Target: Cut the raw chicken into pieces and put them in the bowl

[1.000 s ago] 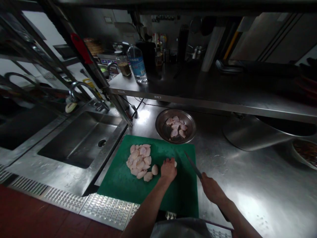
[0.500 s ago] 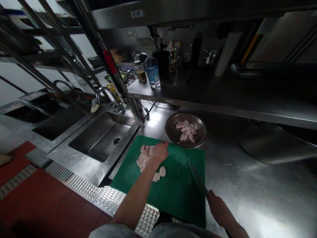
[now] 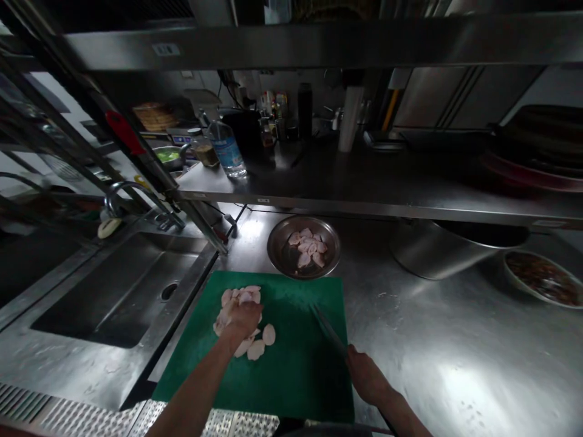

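My left hand (image 3: 247,317) is curled down over a heap of pale raw chicken pieces (image 3: 226,300) on the left of a green cutting board (image 3: 296,376). Its fingers close on a piece, though the fingertips are partly hidden. Two loose pieces (image 3: 262,343) lie just to the right of the heap. My right hand (image 3: 364,373) is wrapped round the handle of a knife (image 3: 331,331), at the board's right edge. The blade lies low over the board, pointing away and to the left. Behind the board, a round metal bowl (image 3: 334,249) holds several more chicken pieces (image 3: 310,246).
A steel sink (image 3: 104,291) with a faucet (image 3: 132,188) is on the left. A steel shelf (image 3: 328,176) overhangs the counter, carrying a plastic bottle (image 3: 226,149) and a jar (image 3: 204,153). To the right stand a large metal pot (image 3: 432,252) and a bowl of brown food (image 3: 542,282).
My left hand has moved from the board's far edge near the bowl back onto the chicken heap. My right hand keeps the knife in much the same place. The view has turned right.
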The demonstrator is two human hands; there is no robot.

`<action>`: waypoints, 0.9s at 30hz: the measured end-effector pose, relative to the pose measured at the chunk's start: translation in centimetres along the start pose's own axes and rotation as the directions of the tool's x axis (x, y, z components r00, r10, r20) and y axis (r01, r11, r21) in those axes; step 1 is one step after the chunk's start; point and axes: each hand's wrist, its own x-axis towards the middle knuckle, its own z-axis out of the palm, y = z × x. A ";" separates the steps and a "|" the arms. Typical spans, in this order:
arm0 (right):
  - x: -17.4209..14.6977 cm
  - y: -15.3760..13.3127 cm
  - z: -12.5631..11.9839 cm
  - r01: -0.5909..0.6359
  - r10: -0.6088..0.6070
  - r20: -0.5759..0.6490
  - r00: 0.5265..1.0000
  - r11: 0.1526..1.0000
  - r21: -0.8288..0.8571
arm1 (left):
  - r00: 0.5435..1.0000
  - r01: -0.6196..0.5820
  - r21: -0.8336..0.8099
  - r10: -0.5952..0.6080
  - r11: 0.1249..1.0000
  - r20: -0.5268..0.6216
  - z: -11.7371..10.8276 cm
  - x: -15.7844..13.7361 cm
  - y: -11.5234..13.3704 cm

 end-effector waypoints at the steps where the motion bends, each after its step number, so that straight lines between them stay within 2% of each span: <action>1: -0.2 0.0 -0.2 -0.003 0.003 -0.001 1.000 1.000 -0.005 | 1.000 0.004 -0.005 -0.004 1.000 -0.003 0.0 0.3 0.2; 4: -0.6 0.2 -0.5 -0.017 0.018 -0.003 1.000 0.999 0.029 | 0.999 -0.020 -0.038 0.022 0.999 0.036 1.2 1.3 2.6; 7: -0.6 0.0 -0.7 -0.026 0.027 -0.012 1.000 0.996 0.080 | 0.994 -0.048 -0.224 0.070 0.973 0.088 4.2 1.9 6.6; 9: -0.4 -0.3 -1.0 -0.009 0.010 -0.024 1.000 0.997 0.071 | 0.994 -0.010 -0.304 0.042 0.953 0.098 6.3 1.5 8.8; 11: -0.3 -0.7 -1.3 0.002 -0.001 -0.028 1.000 0.999 0.043 | 0.997 0.058 -0.287 -0.044 0.956 0.056 7.8 0.4 9.9; 14: -0.3 -1.5 -2.0 -0.003 0.003 -0.006 1.000 0.999 -0.045 | 0.990 0.060 -0.250 -0.090 0.966 -0.109 9.2 -1.6 9.4; 17: 0.0 -2.6 -2.4 0.005 -0.004 0.014 1.000 0.992 -0.127 | 0.964 -0.141 -0.279 0.068 0.950 -0.256 10.1 -2.6 8.4; 20: 0.8 -3.6 -2.5 0.011 -0.008 0.025 1.000 0.992 -0.126 | 0.933 -0.313 -0.313 0.230 0.897 -0.276 10.7 -1.9 8.3; 22: 1.3 -3.8 -2.6 0.000 0.004 0.033 0.999 0.993 -0.120 | 0.936 -0.326 -0.328 0.253 0.887 -0.247 11.1 -1.2 8.7; 27: 1.3 -3.9 -3.3 -0.078 0.080 0.002 0.997 0.983 -0.169 | 0.957 -0.232 -0.390 0.136 0.891 -0.257 12.0 -1.2 9.3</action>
